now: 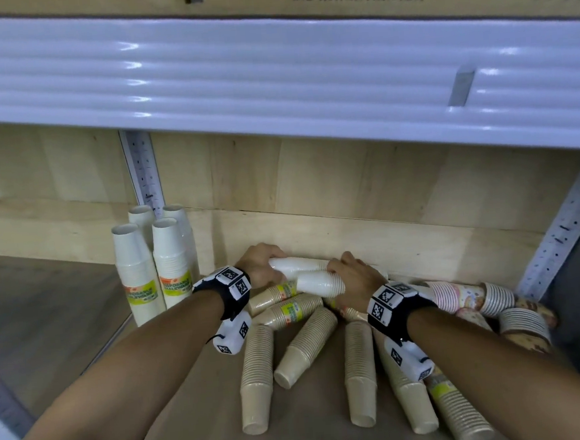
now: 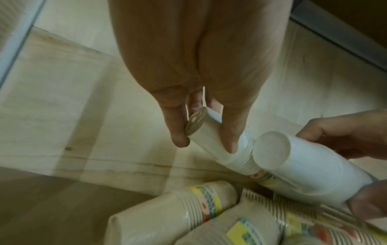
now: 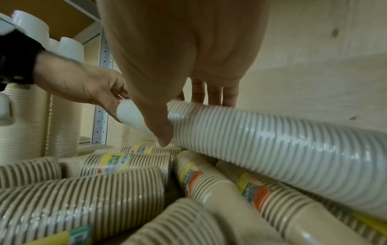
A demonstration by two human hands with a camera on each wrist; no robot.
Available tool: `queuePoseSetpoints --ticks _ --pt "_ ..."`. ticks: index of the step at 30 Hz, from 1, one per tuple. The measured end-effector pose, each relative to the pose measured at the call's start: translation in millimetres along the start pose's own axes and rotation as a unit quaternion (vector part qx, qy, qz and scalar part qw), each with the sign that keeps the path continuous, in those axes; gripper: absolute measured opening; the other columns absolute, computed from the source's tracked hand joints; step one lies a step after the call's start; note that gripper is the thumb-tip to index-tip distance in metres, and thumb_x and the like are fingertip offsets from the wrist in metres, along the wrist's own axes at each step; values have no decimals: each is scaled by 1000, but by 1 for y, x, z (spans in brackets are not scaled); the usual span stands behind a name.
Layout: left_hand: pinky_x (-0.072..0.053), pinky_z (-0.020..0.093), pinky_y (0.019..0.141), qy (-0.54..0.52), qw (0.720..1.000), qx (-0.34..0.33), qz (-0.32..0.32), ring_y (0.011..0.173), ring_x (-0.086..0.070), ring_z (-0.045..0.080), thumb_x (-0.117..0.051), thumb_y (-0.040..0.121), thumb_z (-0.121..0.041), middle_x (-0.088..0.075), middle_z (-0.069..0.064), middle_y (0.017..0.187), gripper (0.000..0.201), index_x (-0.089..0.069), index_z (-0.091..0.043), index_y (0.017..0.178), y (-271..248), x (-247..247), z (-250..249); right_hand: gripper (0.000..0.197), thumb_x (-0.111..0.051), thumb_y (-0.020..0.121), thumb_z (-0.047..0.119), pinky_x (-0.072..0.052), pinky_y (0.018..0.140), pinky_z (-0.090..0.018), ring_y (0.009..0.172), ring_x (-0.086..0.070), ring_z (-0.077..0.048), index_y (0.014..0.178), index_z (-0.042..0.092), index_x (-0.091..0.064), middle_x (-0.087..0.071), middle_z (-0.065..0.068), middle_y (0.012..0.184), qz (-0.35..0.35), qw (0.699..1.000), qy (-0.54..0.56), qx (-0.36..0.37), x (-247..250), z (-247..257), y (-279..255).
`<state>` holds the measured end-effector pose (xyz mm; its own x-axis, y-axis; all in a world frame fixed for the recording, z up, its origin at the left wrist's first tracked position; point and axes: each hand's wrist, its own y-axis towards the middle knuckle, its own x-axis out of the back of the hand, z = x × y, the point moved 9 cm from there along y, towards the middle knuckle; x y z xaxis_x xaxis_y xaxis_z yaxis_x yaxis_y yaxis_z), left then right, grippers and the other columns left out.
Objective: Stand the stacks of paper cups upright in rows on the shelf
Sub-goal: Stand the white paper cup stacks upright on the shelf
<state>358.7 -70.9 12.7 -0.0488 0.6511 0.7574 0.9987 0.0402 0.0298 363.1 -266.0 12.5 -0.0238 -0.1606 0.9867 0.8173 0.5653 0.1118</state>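
The left hand (image 1: 255, 264) grips the rear white stack (image 1: 297, 264), lying against the shelf's back panel (image 1: 368, 228); the right hand (image 1: 352, 277) curls its fingers around the nearer white stack (image 1: 320, 282). Bare shelf board (image 1: 47, 305) lies left of the four upright stacks (image 1: 157, 263).

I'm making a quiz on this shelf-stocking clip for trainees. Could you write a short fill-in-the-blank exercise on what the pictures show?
1. The number of cream cup stacks already standing upright at the back left is ____.
2. The left hand and the right hand each hold a stack of ____ cups.
3. The brown cup stacks on the shelf board are all lying ____.

Missing words: four; white; down
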Motion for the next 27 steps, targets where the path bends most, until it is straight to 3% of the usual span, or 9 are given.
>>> queuePoseSetpoints --ticks 7,9,13,17,21,24,27 --pt "-41 22 77 -25 997 -47 -59 94 -57 17 -81 77 -17 -63 5 107 46 -65 -14 119 -9 34 -53 58 -71 77 36 -47 85 -36 107 -55 -25 126 18 -47 -54 -3 118 -61 998 13 3 48 -3 -16" --pt "-42 22 80 -51 994 -58 -79 100 -58 21 -80 77 -16 -62 6 108 44 -65 -13 118 -13 45 -68 59 -71 77 40 -47 84 -36 106 -55 -26 126 17 -47 -56 -4 118 -86 996 8 5 66 -2 -23" --pt "-45 25 84 -56 988 -86 -117 109 -57 21 -78 79 -16 -60 4 117 41 -64 -17 117 -28 69 -101 59 -70 74 24 -50 82 -37 103 -58 -27 127 18 -45 -57 -4 118 -139 990 -8 -12 94 -2 -33" --pt "-43 21 82 -41 982 -107 -151 110 -58 18 -77 79 -15 -62 6 122 42 -62 -19 118 -50 100 -129 55 -69 75 26 -51 81 -37 101 -59 -31 124 12 -48 -58 -9 115 -189 982 13 -8 124 7 -40" --pt "-45 15 67 -38 979 -111 -166 103 -58 14 -74 82 -8 -60 1 112 42 -61 -11 121 -77 131 -148 54 -68 80 27 -49 81 -37 104 -58 -33 125 10 -46 -56 -12 119 -225 973 38 7 147 27 -43" --pt "-42 17 81 25 977 -104 -185 114 -58 15 -74 82 -19 -63 2 125 43 -61 -15 122 -97 157 -153 55 -68 82 29 -48 78 -36 103 -59 -33 127 11 -43 -55 -12 121 -233 969 76 13 159 48 -43" --pt "-42 20 86 74 976 -86 -188 120 -56 16 -74 83 -26 -58 1 133 46 -60 -17 125 -115 177 -150 60 -69 80 35 -52 77 -38 96 -62 -33 127 14 -40 -58 -11 117 -221 967 126 12 161 70 -39"
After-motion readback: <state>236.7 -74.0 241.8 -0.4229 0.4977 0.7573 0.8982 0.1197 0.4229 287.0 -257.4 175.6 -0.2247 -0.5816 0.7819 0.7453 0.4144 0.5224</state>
